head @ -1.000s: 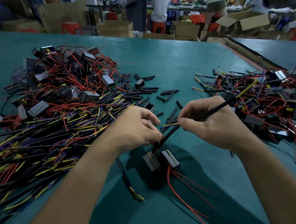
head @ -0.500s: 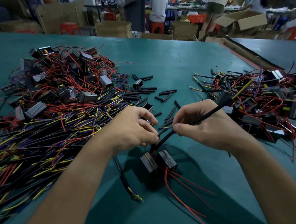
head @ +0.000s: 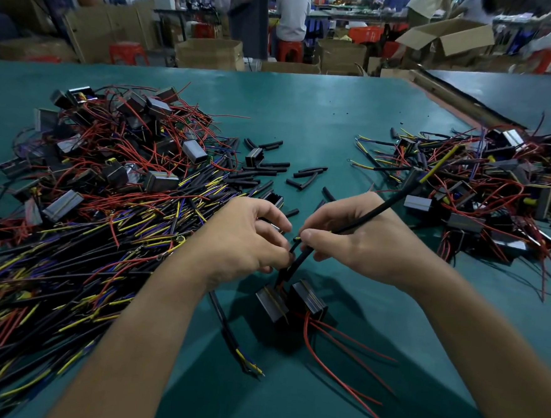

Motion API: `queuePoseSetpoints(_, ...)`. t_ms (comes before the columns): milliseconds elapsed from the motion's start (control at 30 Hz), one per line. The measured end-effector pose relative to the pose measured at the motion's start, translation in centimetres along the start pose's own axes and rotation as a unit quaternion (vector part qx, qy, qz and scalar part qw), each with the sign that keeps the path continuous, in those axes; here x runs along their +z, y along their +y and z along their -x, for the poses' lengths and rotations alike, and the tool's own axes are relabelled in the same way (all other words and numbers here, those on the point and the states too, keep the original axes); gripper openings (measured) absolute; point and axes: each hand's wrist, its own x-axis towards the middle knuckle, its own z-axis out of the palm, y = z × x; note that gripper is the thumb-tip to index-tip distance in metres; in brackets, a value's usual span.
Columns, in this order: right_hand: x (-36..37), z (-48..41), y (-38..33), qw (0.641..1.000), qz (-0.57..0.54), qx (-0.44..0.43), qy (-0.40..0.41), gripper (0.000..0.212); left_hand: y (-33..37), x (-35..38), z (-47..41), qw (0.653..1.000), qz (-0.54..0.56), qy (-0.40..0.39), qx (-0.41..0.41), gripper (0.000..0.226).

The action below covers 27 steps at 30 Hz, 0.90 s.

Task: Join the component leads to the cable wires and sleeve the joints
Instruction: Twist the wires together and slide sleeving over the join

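Over the green table my two hands meet at the middle. My right hand (head: 359, 244) pinches a black cable (head: 378, 209) that runs up to the right and ends in a yellow wire. My left hand (head: 242, 239) has its fingers curled round a short black sleeve (head: 300, 259) and thin leads just below the cable's end. Directly under the hands two dark box-shaped components (head: 290, 303) lie side by side, with red leads (head: 338, 360) trailing toward me. What sits between my fingertips is mostly hidden.
A big heap of black cables with yellow and purple ends and red-leaded components (head: 99, 196) fills the left. A second heap of joined parts (head: 484, 190) lies at the right. Loose black sleeve pieces (head: 270, 169) are scattered behind my hands. One loose cable (head: 232, 336) lies below my left wrist.
Both hands have closed in on each other and drifted slightly left; the cable's end now meets the left fingertips. The two components stay put on the table.
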Motion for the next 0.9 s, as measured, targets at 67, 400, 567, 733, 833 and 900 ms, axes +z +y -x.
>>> queuePoseSetpoints(67, 0.01, -0.02, -0.05, 1.000, -0.003, -0.003, 0.007, 0.009, 0.00, -0.02, 0.03, 1.000, -0.008, -0.004, -0.011, 0.034)
queuePoseSetpoints(400, -0.06, -0.24, 0.45, 0.999, -0.020, 0.023, 0.014, 0.016, -0.05, 0.12, 0.23, 1.000, 0.009, 0.006, 0.007, 0.032)
queuePoseSetpoints(567, -0.10, -0.20, 0.29, 0.999, -0.041, 0.003, 0.022, 0.015, 0.12, 0.31, 0.12, 0.997, 0.039, 0.051, 0.052, 0.029)
queuePoseSetpoints(733, -0.14, -0.16, 0.05, 0.999, -0.040, -0.015, 0.000, 0.015, 0.15, 0.60, 0.22, 0.996, 0.031, 0.058, 0.060, 0.022)
queuePoseSetpoints(833, -0.39, -0.14, 0.07, 0.999, -0.041, -0.021, -0.003, 0.015, 0.35, 0.77, 0.26, 0.994, 0.037, 0.073, 0.078, 0.024)
queuePoseSetpoints(900, -0.59, -0.13, 0.06, 0.999, -0.040, -0.022, 0.001, 0.015, 0.49, 0.94, 0.30, 0.989, 0.050, 0.093, 0.101, 0.032)
